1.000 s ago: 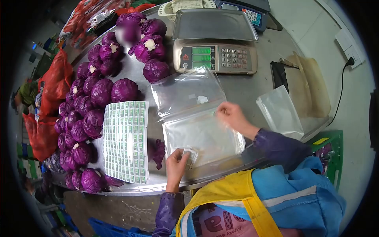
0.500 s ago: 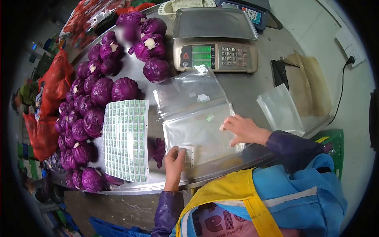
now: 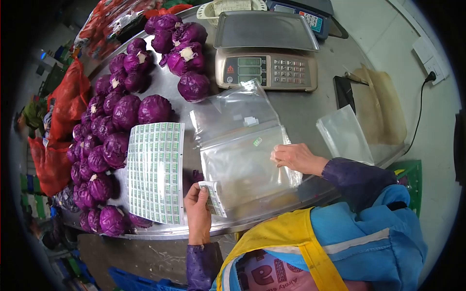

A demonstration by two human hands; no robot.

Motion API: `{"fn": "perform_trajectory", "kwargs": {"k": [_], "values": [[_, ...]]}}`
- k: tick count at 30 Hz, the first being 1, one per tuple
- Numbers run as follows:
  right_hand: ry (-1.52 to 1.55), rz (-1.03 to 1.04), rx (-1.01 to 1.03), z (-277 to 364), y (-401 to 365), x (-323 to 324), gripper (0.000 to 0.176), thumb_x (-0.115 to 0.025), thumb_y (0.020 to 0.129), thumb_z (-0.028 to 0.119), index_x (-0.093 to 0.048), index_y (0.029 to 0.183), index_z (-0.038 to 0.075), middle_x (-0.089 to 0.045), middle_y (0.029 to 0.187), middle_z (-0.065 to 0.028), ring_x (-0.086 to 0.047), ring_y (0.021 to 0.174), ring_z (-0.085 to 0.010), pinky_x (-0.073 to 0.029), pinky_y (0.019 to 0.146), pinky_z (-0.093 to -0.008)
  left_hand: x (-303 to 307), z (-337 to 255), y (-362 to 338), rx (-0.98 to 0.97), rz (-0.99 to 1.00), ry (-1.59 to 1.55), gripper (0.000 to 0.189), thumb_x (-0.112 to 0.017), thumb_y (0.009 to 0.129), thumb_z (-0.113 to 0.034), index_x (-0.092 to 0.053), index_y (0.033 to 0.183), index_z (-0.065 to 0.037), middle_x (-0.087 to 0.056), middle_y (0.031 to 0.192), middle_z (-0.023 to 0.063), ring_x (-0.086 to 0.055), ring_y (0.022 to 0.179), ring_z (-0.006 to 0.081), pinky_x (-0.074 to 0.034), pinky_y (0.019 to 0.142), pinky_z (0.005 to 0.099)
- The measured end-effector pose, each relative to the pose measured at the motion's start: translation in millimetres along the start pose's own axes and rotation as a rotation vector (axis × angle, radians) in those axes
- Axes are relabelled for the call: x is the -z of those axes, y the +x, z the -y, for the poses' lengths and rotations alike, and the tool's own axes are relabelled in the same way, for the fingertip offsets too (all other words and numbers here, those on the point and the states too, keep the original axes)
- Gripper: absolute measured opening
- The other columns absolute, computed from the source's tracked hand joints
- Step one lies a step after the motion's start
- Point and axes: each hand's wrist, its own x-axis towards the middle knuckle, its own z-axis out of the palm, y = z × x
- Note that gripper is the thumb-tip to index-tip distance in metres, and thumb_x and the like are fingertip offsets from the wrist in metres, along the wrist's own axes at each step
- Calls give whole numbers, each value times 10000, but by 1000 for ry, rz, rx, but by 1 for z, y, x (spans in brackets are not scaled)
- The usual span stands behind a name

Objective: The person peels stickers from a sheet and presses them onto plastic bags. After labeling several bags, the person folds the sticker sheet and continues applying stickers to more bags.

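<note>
My left hand (image 3: 198, 208) pinches a small sheet of green-printed stickers (image 3: 213, 200), held tilted over the lower left part of a stack of clear plastic bags (image 3: 242, 167). My right hand (image 3: 296, 158) is at the right side of the stack, its fingers curled together over the bags' wrinkled edge. Whatever is between those fingertips, if anything, is hidden. One green sticker (image 3: 257, 141) is on the top bag, left of my right hand. A large sheet of the same stickers (image 3: 155, 172) lies to the left, partly against purple cabbages (image 3: 127, 111).
Behind the bags stands a weighing scale (image 3: 266, 70); a second scale (image 3: 310, 19) is behind it. More clear bags (image 3: 344, 136) lie at the right, near a brown board (image 3: 383, 106) and a dark flat object (image 3: 343, 92). Red net sacks (image 3: 68, 106) are beyond the cabbages.
My left hand has moved left, tilting the small sticker sheet up. My right hand's fingers have drawn together at the bags' edge. The scale's green display has dimmed.
</note>
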Motion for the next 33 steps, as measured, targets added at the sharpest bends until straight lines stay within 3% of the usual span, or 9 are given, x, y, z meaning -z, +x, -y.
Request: {"fn": "perform_trajectory", "kwargs": {"k": [2, 5, 10, 14, 16, 26, 29, 31, 33], "values": [[9, -23, 10, 2, -1, 0, 315, -724, 659, 240, -515, 852, 105, -494, 823, -25, -582, 779, -227, -448, 582, -380, -2, 1, -3, 30, 15, 11, 93, -558, 893, -107, -575, 919, -20, -605, 844, 4, -546, 752, 62, -439, 704, 205], [71, 120, -33, 13, 2, 22, 255, -691, 699, 207, -521, 862, 107, -505, 827, -26, -587, 770, -221, -451, 571, -364, 4, 7, -4, 32, -22, 9, 89, -556, 893, -104, -576, 920, -21, -605, 848, 7, -545, 762, 64, -438, 712, 207], [24, -46, 34, 3, 0, 3, 175, -652, 734, 173, -548, 862, 115, -529, 820, -12, -595, 712, -229, -463, 597, -372, 2, 9, -2, 53, -17, 11, 91, -559, 892, -106, -575, 922, -21, -605, 851, 10, -545, 771, 65, -439, 710, 207], [4, -18, 56, 1, -1, 1, 109, -615, 776, 200, -592, 834, 110, -551, 812, -13, -597, 720, -239, -466, 623, -375, 0, 8, -6, 72, 5, 6, 94, -569, 886, -107, -576, 918, -20, -606, 848, 7, -544, 747, 64, -439, 698, 206], [144, 69, -88, 1, 3, 12, 131, -579, 809, 225, -640, 829, 110, -600, 833, -28, -604, 752, -250, -473, 647, -373, -1, 9, -8, 79, 14, -1, 92, -578, 880, -104, -577, 918, -20, -610, 842, 9, -550, 739, 64, -446, 681, 210], [390, 311, -278, -9, 13, 24, 200, -576, 785, 230, -646, 842, 51, -638, 785, -114, -609, 742, -290, -466, 673, -370, 5, -1, -18, 170, 86, 71, 108, -561, 891, -115, -570, 954, -28, -628, 896, 28, -599, 797, 99, -488, 728, 243], [379, 278, -331, -11, 20, 28, 228, -565, 800, 239, -614, 792, 16, -617, 680, -91, -602, 660, -252, -457, 632, -352, 4, -3, -19, 184, 116, 58, 116, -563, 889, -113, -567, 969, -29, -627, 896, 31, -601, 803, 101, -492, 736, 242], [641, 159, -356, -32, 24, 15, 245, -553, 835, 244, -577, 759, 13, -557, 608, -45, -566, 591, -157, -441, 556, -308, 0, -4, -22, 192, 110, 78, 135, -570, 876, -84, -560, 1002, -37, -626, 856, 22, -582, 754, 80, -463, 674, 218], [997, -46, -698, -18, 39, 60, 210, -538, 864, 222, -559, 766, 37, -496, 582, -4, -506, 561, -75, -404, 495, -251, -6, -9, -22, 180, 112, 81, 173, -578, 864, -55, -553, 1035, -45, -626, 816, 13, -563, 705, 58, -434, 612, 194]]}}
